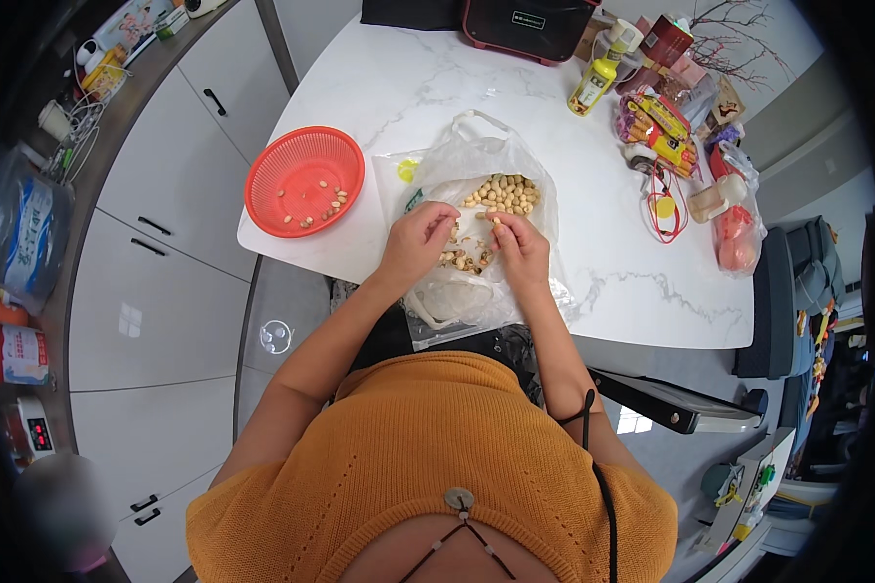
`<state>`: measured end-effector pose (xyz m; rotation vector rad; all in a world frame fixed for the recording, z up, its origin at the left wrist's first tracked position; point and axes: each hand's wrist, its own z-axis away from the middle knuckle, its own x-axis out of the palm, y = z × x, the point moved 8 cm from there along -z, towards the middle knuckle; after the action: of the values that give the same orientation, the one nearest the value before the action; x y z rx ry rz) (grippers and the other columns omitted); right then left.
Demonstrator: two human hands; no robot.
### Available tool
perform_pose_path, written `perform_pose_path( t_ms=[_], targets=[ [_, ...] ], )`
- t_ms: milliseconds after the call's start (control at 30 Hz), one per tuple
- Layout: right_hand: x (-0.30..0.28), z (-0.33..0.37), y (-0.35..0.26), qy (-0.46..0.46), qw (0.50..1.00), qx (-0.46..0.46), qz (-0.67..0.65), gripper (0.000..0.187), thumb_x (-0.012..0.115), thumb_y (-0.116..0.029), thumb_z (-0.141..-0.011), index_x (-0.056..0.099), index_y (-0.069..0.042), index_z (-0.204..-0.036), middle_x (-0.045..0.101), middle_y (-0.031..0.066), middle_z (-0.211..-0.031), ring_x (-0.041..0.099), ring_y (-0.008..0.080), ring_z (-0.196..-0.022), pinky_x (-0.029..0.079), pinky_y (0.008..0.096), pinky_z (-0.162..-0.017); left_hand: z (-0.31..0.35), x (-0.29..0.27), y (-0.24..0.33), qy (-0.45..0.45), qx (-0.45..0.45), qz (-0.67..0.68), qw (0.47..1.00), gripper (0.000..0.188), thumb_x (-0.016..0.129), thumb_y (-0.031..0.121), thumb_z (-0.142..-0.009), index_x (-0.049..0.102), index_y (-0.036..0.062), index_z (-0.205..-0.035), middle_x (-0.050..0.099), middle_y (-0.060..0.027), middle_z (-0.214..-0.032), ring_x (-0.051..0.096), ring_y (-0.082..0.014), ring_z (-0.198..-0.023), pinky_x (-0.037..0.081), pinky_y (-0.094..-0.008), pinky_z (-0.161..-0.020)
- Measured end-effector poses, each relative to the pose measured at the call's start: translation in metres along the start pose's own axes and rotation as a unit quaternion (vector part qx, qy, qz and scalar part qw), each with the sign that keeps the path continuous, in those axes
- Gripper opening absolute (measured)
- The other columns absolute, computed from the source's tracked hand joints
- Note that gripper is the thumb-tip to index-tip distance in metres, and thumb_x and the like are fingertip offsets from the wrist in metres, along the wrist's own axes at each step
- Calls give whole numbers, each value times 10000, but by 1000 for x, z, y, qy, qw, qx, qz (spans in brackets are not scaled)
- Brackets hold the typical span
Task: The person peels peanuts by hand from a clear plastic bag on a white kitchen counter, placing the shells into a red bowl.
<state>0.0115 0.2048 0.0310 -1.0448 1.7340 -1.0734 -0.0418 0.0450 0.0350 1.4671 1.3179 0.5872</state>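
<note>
The white surface (pixel 642 253) with gray lines has a see-through plastic bag (pixel 462 296) on it. The left hand (pixel 420 241) has its fingers bent in; I cannot tell if they grip anything. The right hand (pixel 523 253) pinches one pale nut (pixel 497 222). A pile of nuts (pixel 507 191) sits just past both hands. Broken shells (pixel 460 259) lie between them. Off to the left, a red basket (pixel 297 165) holds a few brown kernels (pixel 336 203).
</note>
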Motion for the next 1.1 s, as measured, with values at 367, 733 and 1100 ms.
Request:
perform_pose_path(
  t_ms=[367,733,1100],
  targets=[
    [-3,3,-32,34,981,-130,140,206,576,-18,-818,654,-67,-1002,568,80,-830,555,175,-745,439,247,-632,-3,3,9,-46,-16,12,999,100,598,24,-819,614,-7,-912,585,-35,-833,544,-62,-688,446,-188,-612],
    [7,9,-41,33,974,-177,141,263,595,24,-790,658,-88,-1019,557,77,-839,557,186,-744,450,254,-633,-2,24,-2,-108,-150,113,976,152,628,96,-817,644,-10,-925,592,16,-686,521,-41,-601,432,-176,-561],
    [10,11,-43,38,967,-198,157,262,606,31,-782,658,-73,-1017,549,88,-830,560,192,-743,455,263,-631,2,29,-10,-129,-222,160,953,173,624,134,-824,644,9,-940,582,21,-672,458,-27,-507,356,-169,-433]
  ],
)
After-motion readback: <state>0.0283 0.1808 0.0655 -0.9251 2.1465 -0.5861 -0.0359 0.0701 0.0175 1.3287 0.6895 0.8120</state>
